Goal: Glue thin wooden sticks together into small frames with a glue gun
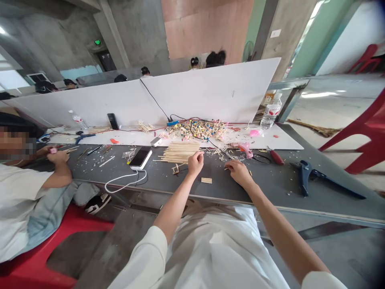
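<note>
Holds curled left hand (196, 163) nearer the crosswise stick panel (206, 180), bent-fingered right hand (239, 170) farther rightward, with any grip unclear.

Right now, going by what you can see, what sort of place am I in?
Probably a shared craft workshop: thin wooden sticks and a pink glue gun lie on the long table, and another person sits alongside.

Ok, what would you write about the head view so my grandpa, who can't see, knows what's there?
A left hand, its fingers curled, and a right hand are at a dark table, with a small row of short sticks near them. Beyond are long sticks, a colorful heap of small pieces and a pink glue gun.
</note>
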Demonstrator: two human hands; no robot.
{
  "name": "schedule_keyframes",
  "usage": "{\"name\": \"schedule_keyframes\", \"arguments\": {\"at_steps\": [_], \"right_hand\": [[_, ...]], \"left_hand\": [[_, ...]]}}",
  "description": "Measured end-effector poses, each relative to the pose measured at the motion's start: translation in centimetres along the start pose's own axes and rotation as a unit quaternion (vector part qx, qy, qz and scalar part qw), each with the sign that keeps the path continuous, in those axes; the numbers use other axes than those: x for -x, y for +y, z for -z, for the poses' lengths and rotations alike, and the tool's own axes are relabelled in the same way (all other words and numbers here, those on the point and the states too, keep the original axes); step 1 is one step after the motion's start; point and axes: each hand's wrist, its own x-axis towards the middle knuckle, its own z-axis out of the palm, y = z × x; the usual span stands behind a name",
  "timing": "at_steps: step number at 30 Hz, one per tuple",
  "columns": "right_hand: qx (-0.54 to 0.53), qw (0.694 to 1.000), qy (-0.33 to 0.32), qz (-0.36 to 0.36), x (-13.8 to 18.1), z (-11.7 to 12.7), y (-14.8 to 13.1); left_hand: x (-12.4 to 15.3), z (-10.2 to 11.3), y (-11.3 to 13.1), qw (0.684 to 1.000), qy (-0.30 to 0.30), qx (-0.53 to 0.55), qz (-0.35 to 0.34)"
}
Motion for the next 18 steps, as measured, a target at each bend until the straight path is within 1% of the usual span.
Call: {"name": "schedule_keyframes", "arguments": {"at_steps": [4, 8, 10, 14, 18], "right_hand": [[0.027, 0.999, -0.025, -0.011, -0.3, -0.1, 0.1], [0.097, 0.993, -0.058, -0.014, -0.1, -0.2, -0.5], [0.126, 0.990, -0.059, -0.016, 0.1, -0.2, -0.8], [0.135, 0.990, -0.021, 0.017, 0.3, -0.2, -1.4], [0.068, 0.995, 0.033, 0.060, 0.1, 0.1, -2.3]], "left_hand": [[-0.5, -0.3, -0.3, 1.000, -0.007, 0.019, 0.012], [-0.2, 0.0, -0.3, 0.999, -0.011, 0.019, 0.028], [0.0, 0.2, -0.2, 0.999, -0.004, 0.016, 0.041], [0.1, 0.3, 0.0, 0.999, -0.014, 0.017, 0.033], [0.1, 0.2, 0.1, 0.999, -0.030, 0.024, 0.013]]}}
